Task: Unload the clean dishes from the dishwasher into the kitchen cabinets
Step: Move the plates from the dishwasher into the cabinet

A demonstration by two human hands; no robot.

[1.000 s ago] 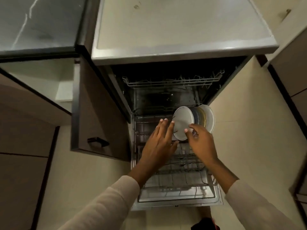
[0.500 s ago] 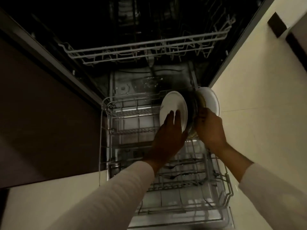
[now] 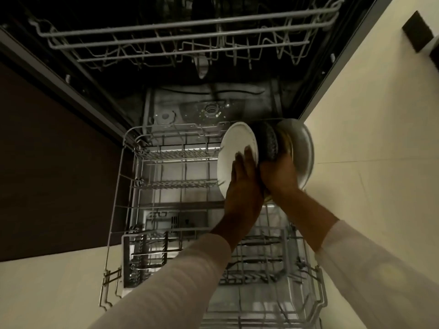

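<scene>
**Plates on edge, squeezed between two hands**

We note the stack of plates [image 3: 268, 143] standing on edge at the 1 o'clock corner of the lower rack [image 3: 133, 162]. The left hand [image 3: 242, 186] lies flat, fingers straight, pressing the white plate [image 3: 235, 148] from 9 o'clock. The right hand [image 3: 279, 176] curls round the lower rims at 3 o'clock (fingertips hidden).

Risks, as we judge them:
- The flat palm hooks nothing, so the white plate could slip on lifting.
- The rims may snag the tines [image 3: 180, 153].
- The upper rack [image 3: 180, 36] overhangs at 12 o'clock.
</scene>
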